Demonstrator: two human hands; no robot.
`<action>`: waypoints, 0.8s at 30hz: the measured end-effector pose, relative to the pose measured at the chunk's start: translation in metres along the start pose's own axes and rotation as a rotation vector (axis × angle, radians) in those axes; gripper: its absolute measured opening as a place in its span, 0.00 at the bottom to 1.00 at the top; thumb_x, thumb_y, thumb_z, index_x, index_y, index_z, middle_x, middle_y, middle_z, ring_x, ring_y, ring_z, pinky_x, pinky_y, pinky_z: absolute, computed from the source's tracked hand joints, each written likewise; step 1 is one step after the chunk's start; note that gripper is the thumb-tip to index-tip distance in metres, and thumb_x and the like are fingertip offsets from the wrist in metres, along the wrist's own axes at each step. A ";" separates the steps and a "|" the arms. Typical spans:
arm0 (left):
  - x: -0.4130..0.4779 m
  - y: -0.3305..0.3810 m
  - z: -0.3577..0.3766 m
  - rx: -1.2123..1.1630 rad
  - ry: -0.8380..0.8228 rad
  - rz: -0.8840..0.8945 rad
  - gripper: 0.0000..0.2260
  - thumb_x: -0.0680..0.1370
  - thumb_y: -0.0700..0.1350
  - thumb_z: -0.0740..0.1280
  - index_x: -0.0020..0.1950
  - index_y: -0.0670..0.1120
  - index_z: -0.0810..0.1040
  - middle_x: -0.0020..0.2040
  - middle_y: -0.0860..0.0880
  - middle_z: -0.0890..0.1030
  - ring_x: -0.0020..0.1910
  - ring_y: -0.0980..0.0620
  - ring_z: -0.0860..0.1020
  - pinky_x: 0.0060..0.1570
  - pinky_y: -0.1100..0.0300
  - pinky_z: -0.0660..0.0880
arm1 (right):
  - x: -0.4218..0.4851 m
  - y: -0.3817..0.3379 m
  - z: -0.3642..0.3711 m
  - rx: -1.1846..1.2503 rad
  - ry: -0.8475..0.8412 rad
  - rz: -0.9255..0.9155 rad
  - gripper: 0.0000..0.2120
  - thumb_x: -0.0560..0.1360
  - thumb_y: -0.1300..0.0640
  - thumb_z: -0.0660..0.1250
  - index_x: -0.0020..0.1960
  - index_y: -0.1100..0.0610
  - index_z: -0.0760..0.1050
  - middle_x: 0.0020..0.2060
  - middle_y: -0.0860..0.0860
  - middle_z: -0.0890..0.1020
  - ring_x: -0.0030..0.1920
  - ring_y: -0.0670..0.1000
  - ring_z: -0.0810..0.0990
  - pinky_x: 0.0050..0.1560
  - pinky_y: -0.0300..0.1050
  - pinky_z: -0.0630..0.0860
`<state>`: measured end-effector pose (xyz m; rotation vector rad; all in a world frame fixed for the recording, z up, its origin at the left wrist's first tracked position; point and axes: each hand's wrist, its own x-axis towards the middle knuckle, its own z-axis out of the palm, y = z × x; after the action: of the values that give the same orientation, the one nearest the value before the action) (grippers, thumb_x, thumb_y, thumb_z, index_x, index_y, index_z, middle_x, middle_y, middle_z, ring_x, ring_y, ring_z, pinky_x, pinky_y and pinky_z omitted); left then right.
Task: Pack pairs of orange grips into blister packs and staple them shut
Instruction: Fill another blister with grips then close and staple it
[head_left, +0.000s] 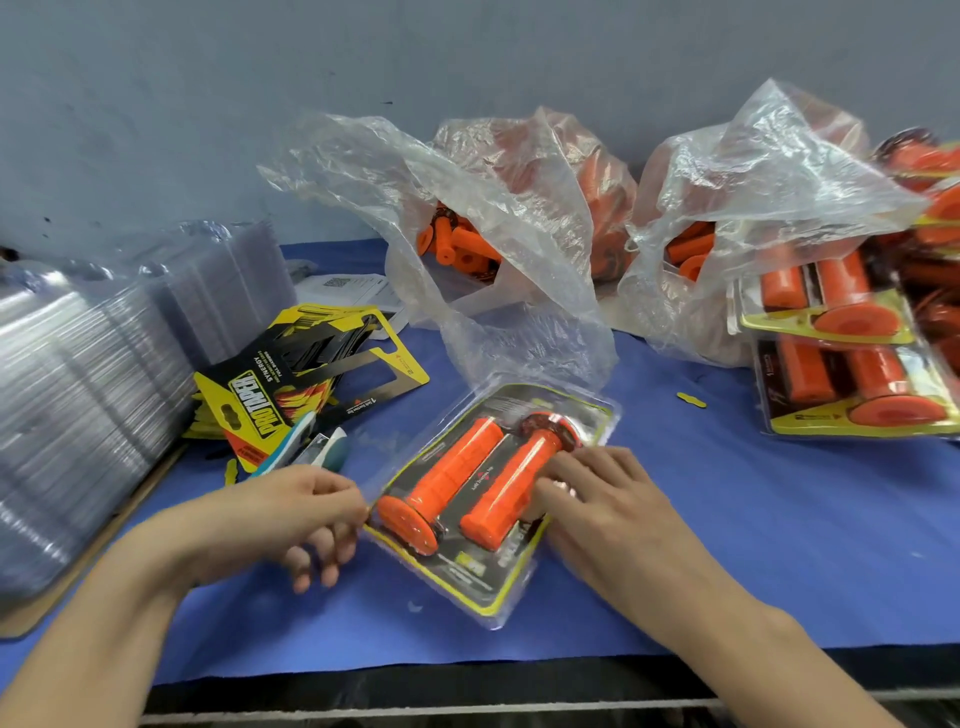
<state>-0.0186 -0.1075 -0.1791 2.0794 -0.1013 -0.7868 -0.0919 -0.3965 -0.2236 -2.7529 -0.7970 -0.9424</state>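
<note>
A clear blister pack (483, 587) with a black and yellow card lies on the blue mat in front of me. Two orange grips sit in it side by side, the left grip (441, 483) with its flange toward me and the right grip (514, 478) with its flange away. My left hand (306, 514) pinches the pack's left edge with curled fingers. My right hand (608, 504) lies over the right grip and the pack's right side, fingers fairly straight and pressing down. A teal and white stapler (311, 447) lies just beyond my left hand.
Stacks of empty clear blisters (78, 389) fill the left. Printed cards (311, 364) lie fanned behind the stapler. Two plastic bags of loose orange grips (467, 244) (691, 254) stand at the back. Finished packs (841, 353) are piled at right. The table's front edge (467, 680) is near.
</note>
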 end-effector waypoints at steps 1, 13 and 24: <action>-0.004 -0.001 0.001 0.005 -0.036 -0.001 0.10 0.77 0.46 0.67 0.47 0.38 0.77 0.37 0.43 0.80 0.32 0.46 0.79 0.26 0.58 0.73 | 0.000 0.003 -0.002 0.004 0.001 0.042 0.13 0.66 0.65 0.71 0.46 0.51 0.75 0.46 0.47 0.79 0.47 0.54 0.78 0.51 0.46 0.71; -0.005 -0.004 0.014 -0.017 -0.358 0.096 0.15 0.76 0.58 0.68 0.44 0.47 0.80 0.43 0.41 0.83 0.37 0.45 0.81 0.29 0.57 0.77 | -0.003 0.032 -0.008 0.463 -0.089 0.541 0.27 0.71 0.77 0.56 0.52 0.49 0.80 0.66 0.45 0.71 0.64 0.45 0.71 0.58 0.37 0.69; 0.004 0.021 0.061 -0.079 -0.300 0.128 0.13 0.80 0.51 0.64 0.38 0.51 0.82 0.33 0.47 0.80 0.31 0.50 0.79 0.26 0.61 0.74 | 0.020 0.030 0.005 0.843 -0.194 0.988 0.19 0.80 0.60 0.62 0.71 0.52 0.71 0.56 0.47 0.81 0.52 0.44 0.81 0.50 0.37 0.75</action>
<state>-0.0454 -0.1648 -0.1899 1.8488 -0.3589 -1.0020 -0.0602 -0.4118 -0.2142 -2.0236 0.1954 -0.0787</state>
